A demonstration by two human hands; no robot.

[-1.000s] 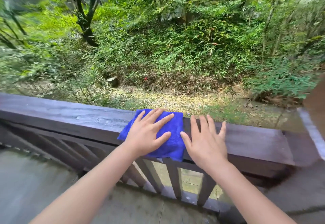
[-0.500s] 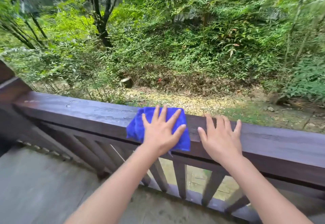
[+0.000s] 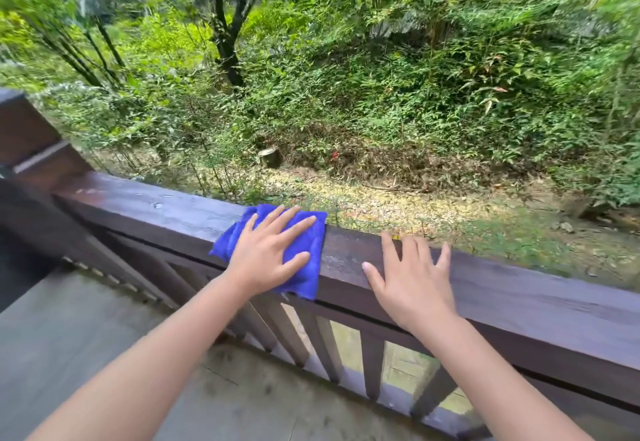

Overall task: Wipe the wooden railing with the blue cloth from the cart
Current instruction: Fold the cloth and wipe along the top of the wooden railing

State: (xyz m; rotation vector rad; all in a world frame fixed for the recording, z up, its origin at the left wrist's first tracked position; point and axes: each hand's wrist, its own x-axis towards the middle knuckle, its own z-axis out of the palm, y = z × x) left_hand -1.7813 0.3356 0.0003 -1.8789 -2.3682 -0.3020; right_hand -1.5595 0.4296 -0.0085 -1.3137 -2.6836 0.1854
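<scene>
A dark brown wooden railing (image 3: 149, 208) runs from the left post down to the right edge of the view. The blue cloth (image 3: 311, 253) lies folded over its top rail near the middle. My left hand (image 3: 266, 253) presses flat on the cloth with fingers spread. My right hand (image 3: 408, 278) rests flat on the bare rail a short way to the right of the cloth, holding nothing. The cart is not in view.
A square wooden post (image 3: 24, 129) ends the railing at the left. Vertical balusters (image 3: 322, 347) stand under the rail. Grey concrete floor (image 3: 69, 354) lies below me. Beyond the rail are a leaf-strewn slope, bushes and tree trunks (image 3: 225, 42).
My left hand has slid the cloth leftwards along the rail, and the gap to my right hand has widened. The view has shifted left, bringing the left post into sight.
</scene>
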